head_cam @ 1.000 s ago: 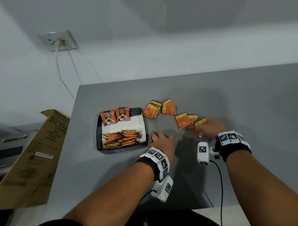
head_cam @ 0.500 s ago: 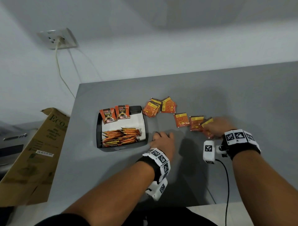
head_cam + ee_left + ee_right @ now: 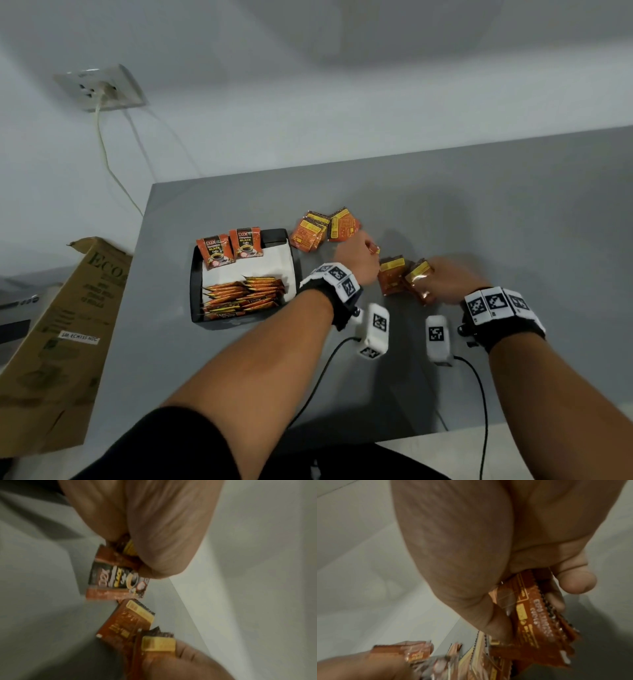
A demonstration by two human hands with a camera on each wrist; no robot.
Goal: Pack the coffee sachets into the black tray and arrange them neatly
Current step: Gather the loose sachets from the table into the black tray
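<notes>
Both hands are closed on orange foil coffee sachets above the grey bench [image 3: 479, 192]: the left hand [image 3: 356, 260] grips a sachet whose printed front, with a coffee cup on it, shows in the left wrist view [image 3: 116, 580], and the right hand [image 3: 442, 281] curls fingers and thumb round a small bunch of sachets [image 3: 537, 615] with their yellow-labelled backs outward. Between the two hands another orange sachet [image 3: 391, 275] shows its back, just beside the right hand's bunch; whether it lies on the bench or is held I cannot tell. Farther from the person, a loose cluster of orange sachets [image 3: 323, 229] lies on the bench just beyond the left hand, close to the far right corner of the black rectangular tray [image 3: 196, 274]. That tray sits on the left part of the bench and is lined with white paper [image 3: 274, 263]; a row of sachets on edge [image 3: 245, 296] fills its near part, and two sachets stand upright [image 3: 228, 248] against its far wall, fronts facing the person. Left of the bench a brown cardboard box [image 3: 61, 342] leans, and a white wall socket [image 3: 101, 87] with a cable plugged in sits on the wall above.
</notes>
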